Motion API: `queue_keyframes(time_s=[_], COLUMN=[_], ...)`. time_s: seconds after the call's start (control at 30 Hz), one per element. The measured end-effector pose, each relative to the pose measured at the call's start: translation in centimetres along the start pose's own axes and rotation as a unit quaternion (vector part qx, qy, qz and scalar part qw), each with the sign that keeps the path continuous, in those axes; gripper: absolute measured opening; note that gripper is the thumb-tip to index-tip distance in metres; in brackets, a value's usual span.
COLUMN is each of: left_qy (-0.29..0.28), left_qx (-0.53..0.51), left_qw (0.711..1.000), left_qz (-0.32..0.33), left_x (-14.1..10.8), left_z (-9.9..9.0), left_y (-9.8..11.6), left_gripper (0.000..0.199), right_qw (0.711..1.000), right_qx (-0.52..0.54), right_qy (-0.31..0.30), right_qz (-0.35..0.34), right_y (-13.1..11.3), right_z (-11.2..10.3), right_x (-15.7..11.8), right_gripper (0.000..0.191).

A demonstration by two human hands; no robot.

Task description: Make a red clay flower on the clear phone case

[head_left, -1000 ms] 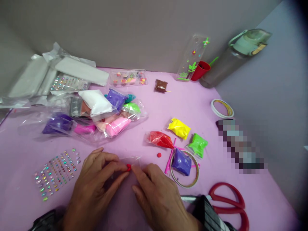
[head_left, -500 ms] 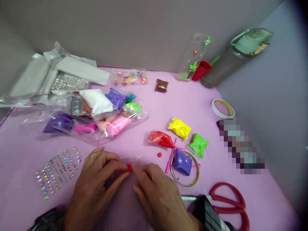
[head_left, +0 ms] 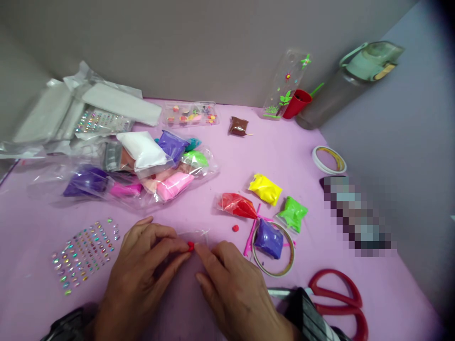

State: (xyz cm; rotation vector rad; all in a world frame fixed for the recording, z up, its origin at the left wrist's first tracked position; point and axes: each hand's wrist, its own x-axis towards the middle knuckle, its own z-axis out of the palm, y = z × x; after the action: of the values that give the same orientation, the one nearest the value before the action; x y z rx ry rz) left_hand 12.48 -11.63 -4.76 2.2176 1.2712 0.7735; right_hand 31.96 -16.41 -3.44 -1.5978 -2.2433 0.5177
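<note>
A small piece of red clay (head_left: 191,246) is pinched between the thumb and index finger of my left hand (head_left: 144,270). From the other side, the index fingertip of my right hand (head_left: 236,289) presses against the clay. My right thumb stands apart from that finger, and nothing is gripped between them. Beneath my fingers lies a clear plastic piece (head_left: 201,233), mostly covered by my hands. A little red ball (head_left: 235,228) rests on the pink tabletop (head_left: 220,166), beyond my right hand. Near it sits a packet of red clay (head_left: 237,205).
Yellow (head_left: 266,189), green (head_left: 293,214) and blue-purple (head_left: 269,239) clay packets lie right, the last on a tape roll (head_left: 292,260). Red-handled scissors (head_left: 337,303) sit beside my right sleeve. Gem stickers (head_left: 85,255) lie left, bagged clay (head_left: 142,151) behind, a bottle (head_left: 330,94) far right.
Almost nothing differs. Both hands keep their places around the red clay, with at most a slight shift of the fingertips.
</note>
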Motion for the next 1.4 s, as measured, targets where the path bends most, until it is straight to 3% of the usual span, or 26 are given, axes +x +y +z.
queue_keyframes(time_s=[0.47, 1.4], left_qy=[0.002, 0.018], left_qx=[0.02, 0.036], left_qw=[0.999, 0.999], left_qz=[0.03, 0.019], left_x=[-0.07, -0.17], left_z=[-0.03, -0.34], left_y=[0.04, 0.05], left_gripper=[0.012, 0.009], right_qw=[1.0, 1.0], right_qx=[-0.004, -0.002], right_qy=[-0.006, -0.003], right_qz=[0.003, -0.007], right_y=[-0.05, -0.03], right_z=[-0.05, -0.13], right_x=[-0.07, 0.09], right_gripper=[0.034, 0.035])
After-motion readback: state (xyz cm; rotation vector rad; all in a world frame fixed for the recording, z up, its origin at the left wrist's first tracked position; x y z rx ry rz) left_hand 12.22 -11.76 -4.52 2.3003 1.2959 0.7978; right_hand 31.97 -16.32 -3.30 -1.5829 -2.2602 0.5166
